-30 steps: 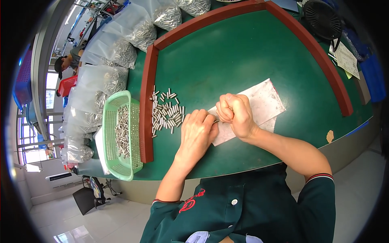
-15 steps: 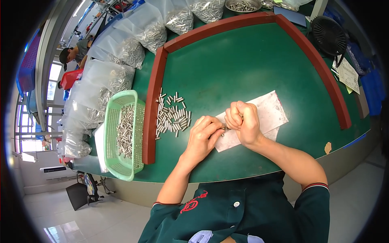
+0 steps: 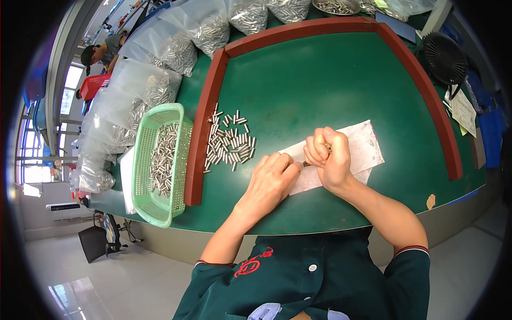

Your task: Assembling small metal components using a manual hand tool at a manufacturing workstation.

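Near the front edge of the green tabletop (image 3: 330, 80), the left hand (image 3: 269, 178) rests palm down, fingers loosely curled, its fingertips on the near end of a white sheet (image 3: 352, 152); whether it pinches anything cannot be told. Touching it, the right hand (image 3: 328, 157) is closed in a fist over the sheet, a small metal piece just showing between its fingers. Just left of the hands, a loose heap of small metal pins (image 3: 229, 144) lies against the red-brown raised border (image 3: 205, 120). Beyond that border, at the left edge, a pale green perforated basket (image 3: 173, 205) holds more pins. Broad bare green surface opens behind the hands. Clear bags of pins (image 3: 160, 85) crowd the far left corner, and a black fan (image 3: 444, 57) stands at the far right.
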The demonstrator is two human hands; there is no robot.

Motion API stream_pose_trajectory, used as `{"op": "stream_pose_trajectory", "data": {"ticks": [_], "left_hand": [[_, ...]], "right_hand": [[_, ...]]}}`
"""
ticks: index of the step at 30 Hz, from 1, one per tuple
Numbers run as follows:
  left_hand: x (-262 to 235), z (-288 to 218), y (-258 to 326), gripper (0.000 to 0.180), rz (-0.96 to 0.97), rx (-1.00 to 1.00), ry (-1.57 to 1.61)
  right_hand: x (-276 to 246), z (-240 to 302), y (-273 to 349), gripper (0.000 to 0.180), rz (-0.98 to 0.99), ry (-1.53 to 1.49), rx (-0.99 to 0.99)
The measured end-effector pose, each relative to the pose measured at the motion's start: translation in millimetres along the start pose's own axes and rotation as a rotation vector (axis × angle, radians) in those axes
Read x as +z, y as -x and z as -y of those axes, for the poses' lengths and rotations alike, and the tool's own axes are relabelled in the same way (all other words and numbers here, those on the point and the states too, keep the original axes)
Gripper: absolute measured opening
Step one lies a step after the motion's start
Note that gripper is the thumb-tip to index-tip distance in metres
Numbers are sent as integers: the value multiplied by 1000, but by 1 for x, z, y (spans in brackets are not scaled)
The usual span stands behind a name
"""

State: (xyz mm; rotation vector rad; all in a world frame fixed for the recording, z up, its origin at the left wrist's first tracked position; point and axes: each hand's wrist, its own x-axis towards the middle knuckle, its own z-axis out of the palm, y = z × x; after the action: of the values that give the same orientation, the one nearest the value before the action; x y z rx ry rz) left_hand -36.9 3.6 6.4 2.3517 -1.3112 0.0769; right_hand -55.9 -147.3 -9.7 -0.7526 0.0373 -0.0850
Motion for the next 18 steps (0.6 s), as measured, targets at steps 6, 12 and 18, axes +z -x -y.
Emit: {"op": "stream_pose_trajectory", "data": {"ticks": [6, 12, 18], "left_hand": [[-12, 1, 19, 11, -245, -638, 1207], [-19, 17, 37, 23, -355, -915, 1672], [-26, 16, 39, 24, -355, -1027, 1720]], "right_hand": [[2, 1, 0, 38, -8, -18, 11], [2, 1, -1, 37, -8, -19, 6], [4, 1, -2, 39, -24, -10, 12]]}}
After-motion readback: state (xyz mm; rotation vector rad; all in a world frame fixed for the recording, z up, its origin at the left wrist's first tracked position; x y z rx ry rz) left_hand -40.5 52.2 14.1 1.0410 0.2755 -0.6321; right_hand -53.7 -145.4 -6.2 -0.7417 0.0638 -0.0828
